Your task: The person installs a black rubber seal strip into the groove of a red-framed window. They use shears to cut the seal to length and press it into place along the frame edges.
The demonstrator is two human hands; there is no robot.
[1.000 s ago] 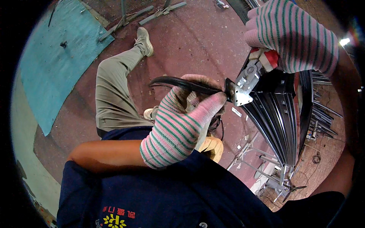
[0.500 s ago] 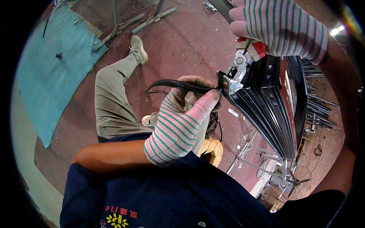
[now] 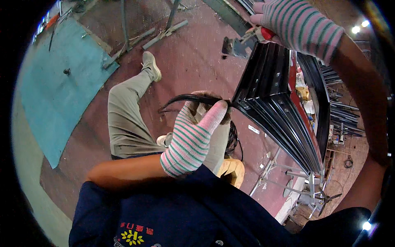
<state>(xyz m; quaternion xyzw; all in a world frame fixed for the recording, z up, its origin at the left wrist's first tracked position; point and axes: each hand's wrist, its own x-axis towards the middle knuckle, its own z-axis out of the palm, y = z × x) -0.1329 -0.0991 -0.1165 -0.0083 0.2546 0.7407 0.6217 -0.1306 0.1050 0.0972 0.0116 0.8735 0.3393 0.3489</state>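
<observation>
My left hand [image 3: 190, 142], in a pink-and-green striped knit glove with dark fingertips, pinches a bundle of thin black rubber strips [image 3: 184, 98]. The strips' loose ends curve away to the left, and their other end points at the stack of black metal profiles [image 3: 269, 70]. Above the stack's upper end, my right hand [image 3: 302, 26], gloved alike, is closed around the red handle of a metal cutter [image 3: 238, 47]. The cutter's blurred head points left, apart from the strips. The glove hides most of its handles.
A wooden-coloured ring-shaped piece [image 3: 232, 171] and a coil of black strip [image 3: 233, 142] lie beside my leg. A teal sheet [image 3: 61, 86] covers floor at left. Metal stand legs [image 3: 170, 29] are at the top. More dark profiles [image 3: 343, 113] lie at right.
My right hand has moved up and slightly left with the cutter, whose head has come away from the strips. My left hand keeps its pinch, shifted slightly left.
</observation>
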